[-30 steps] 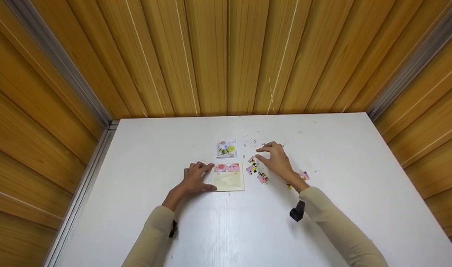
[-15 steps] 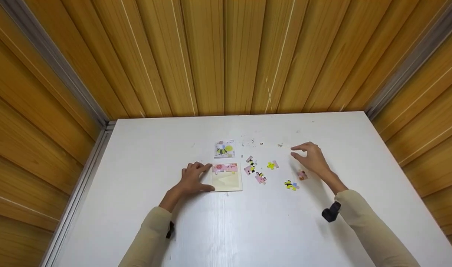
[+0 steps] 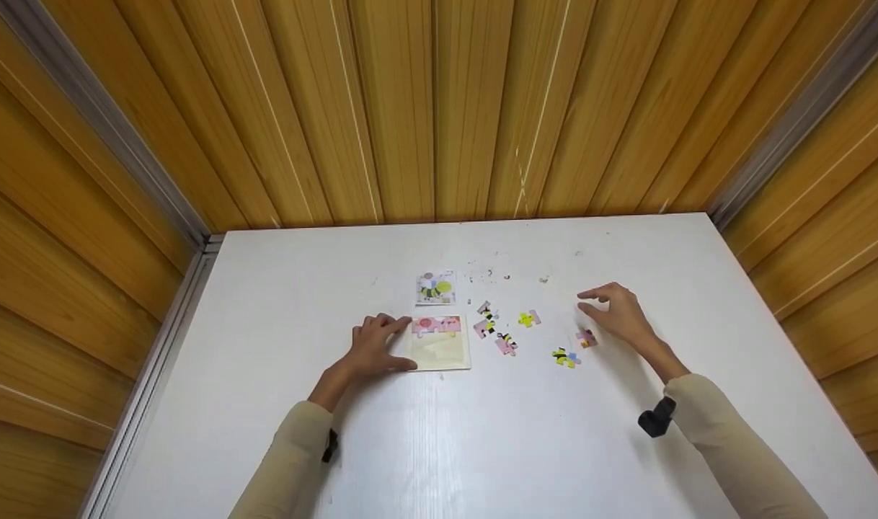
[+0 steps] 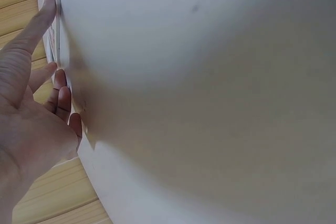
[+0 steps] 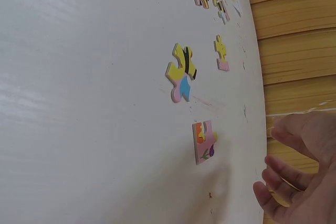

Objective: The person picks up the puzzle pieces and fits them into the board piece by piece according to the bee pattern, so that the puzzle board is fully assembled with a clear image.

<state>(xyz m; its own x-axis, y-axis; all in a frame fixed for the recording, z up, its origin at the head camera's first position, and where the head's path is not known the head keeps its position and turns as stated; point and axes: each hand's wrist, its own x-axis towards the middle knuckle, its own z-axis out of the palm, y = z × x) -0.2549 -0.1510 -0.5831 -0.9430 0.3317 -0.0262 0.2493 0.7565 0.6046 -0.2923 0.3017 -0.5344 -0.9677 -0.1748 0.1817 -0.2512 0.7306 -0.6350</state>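
My left hand (image 3: 370,348) rests at the left side of a shallow wooden puzzle tray (image 3: 440,353), thumb at its near corner and forefinger at its far corner. Pink puzzle pieces (image 3: 436,326) fill the tray's far strip; bare wood shows below. In the left wrist view the thumb (image 4: 39,24) lies straight along the tray edge. My right hand (image 3: 618,316) hovers over the table at right, thumb and forefinger apart, nothing between them. Closest to it is a pink-and-orange edge piece (image 5: 206,141). A yellow, black and blue piece (image 5: 181,74) lies nearby.
Several bee-patterned pieces (image 3: 506,344) lie just right of the tray. A yellow-and-pink piece (image 3: 529,318) lies between them and my right hand. Behind the tray is a bee picture card (image 3: 436,288). Wooden panels (image 3: 475,108) wall the table's far edge.
My right hand has swung right, from beside the bee-patterned pieces to beyond the pink-and-orange piece, uncovering the yellow pieces. My left hand has stayed at the tray.
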